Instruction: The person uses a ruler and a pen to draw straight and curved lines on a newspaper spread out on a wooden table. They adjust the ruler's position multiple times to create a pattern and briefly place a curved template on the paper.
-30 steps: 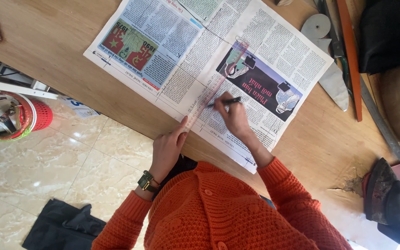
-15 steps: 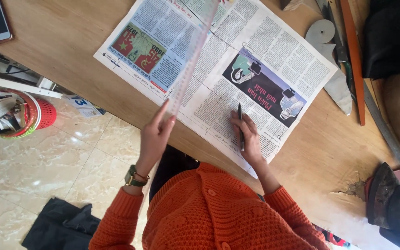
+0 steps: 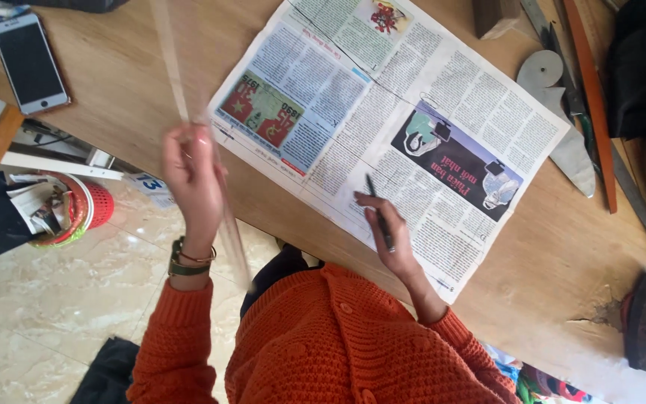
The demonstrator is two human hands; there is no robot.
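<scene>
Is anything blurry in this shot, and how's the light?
Head view: the clear ruler in the left hand is smeared by motion blur, its lower end almost see-through; the newspaper and the pen in the right hand are sharp; soft, even daylight, faint shadows, no harsh glare.

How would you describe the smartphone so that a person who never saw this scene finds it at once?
Start from the wooden table and go to its far left corner, away from the open newspaper. There the smartphone lies flat, screen up. It is the only dark glassy rectangle with a pale frame; the other things on the table are paper and tools.
</scene>
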